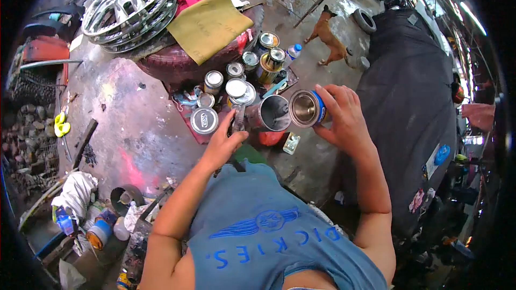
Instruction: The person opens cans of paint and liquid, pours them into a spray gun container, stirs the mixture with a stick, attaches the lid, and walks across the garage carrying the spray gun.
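Note:
My right hand point(342, 114) is wrapped round a blue-labelled can point(305, 108), which is tipped on its side with its open mouth facing left. Just left of it is a grey metal cup point(274, 113), its open top tilted toward the can. My left hand point(223, 144) is closed round a dark handle-like part point(239, 119) beside the cup. Behind the hands stand several paint cans, among them a lidded one point(204, 121) and a white-topped one point(236, 88). What is inside the cup is hard to make out.
Wheel rims point(130, 8) and yellow sandpaper point(209, 26) rest on a red tyre point(177, 68). A brown dog point(329, 37) stands beyond the cans. A black cover point(406, 96) drapes a large object at right. Bottles and cans point(99, 233) lie lower left.

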The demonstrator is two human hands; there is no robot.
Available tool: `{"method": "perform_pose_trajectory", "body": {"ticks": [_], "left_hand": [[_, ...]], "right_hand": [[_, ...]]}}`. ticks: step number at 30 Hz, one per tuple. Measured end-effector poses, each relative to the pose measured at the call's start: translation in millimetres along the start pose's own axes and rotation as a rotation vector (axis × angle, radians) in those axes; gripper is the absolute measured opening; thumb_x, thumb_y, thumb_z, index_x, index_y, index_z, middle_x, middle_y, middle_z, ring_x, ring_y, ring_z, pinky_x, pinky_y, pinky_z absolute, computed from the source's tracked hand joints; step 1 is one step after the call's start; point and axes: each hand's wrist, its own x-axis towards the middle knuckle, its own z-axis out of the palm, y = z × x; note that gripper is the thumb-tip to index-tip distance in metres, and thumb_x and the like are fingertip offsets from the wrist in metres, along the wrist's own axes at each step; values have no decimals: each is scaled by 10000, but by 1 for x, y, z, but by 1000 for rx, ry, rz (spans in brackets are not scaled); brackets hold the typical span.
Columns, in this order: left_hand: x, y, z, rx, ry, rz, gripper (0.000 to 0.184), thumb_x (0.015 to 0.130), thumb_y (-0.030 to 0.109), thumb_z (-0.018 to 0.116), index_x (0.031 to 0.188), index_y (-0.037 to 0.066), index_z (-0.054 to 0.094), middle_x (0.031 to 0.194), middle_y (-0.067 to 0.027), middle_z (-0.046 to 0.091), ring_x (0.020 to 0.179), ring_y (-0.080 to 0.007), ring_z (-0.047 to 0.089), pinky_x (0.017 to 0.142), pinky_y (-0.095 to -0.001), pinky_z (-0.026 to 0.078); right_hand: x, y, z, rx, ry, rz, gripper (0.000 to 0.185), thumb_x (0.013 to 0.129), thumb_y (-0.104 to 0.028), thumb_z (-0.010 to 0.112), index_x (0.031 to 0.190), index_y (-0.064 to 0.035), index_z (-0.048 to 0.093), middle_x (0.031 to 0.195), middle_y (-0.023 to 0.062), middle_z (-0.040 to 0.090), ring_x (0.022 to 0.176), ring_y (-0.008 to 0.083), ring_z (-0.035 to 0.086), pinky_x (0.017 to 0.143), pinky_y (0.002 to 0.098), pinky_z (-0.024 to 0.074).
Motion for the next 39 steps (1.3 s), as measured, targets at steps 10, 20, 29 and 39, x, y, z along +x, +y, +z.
{"method": "perform_pose_trajectory", "body": {"ticks": [10, 20, 29, 39], "left_hand": [[8, 0, 8, 25, 15, 11, 931, 853, 413, 712, 1578, 0, 297, 840, -81, 587, 659, -135, 530, 618, -297, 447], [17, -4, 15, 165, 26, 69, 910, 865, 417, 696, 1571, -5, 306, 977, -126, 596, 829, -175, 566, 745, -306, 442], [24, -5, 24, 219, 67, 116, 923, 844, 442, 706, 1564, -2, 336, 956, -141, 633, 708, -159, 577, 672, -312, 478], [27, -4, 22, 208, 26, 103, 1012, 832, 503, 697, 1534, -102, 289, 1452, -356, 479, 1361, -403, 504, 1132, -401, 377]], "right_hand": [[14, -7, -21, -117, -143, -55, 891, 606, -127, 833, 1437, -133, 512, 1282, 112, 542, 1190, 332, 541, 1040, 476, 408], [22, -9, -32, -225, -212, -100, 960, 604, -137, 843, 1483, -193, 460, 1240, 101, 529, 1174, 317, 540, 992, 479, 424], [38, -19, -49, -335, -319, -145, 959, 613, -151, 853, 1484, -205, 455, 1232, 103, 532, 1159, 304, 537, 974, 474, 424], [60, -36, -54, -508, -415, -244, 840, 638, -135, 820, 1412, -231, 506, 1109, 78, 538, 1076, 276, 543, 892, 440, 432]]}}
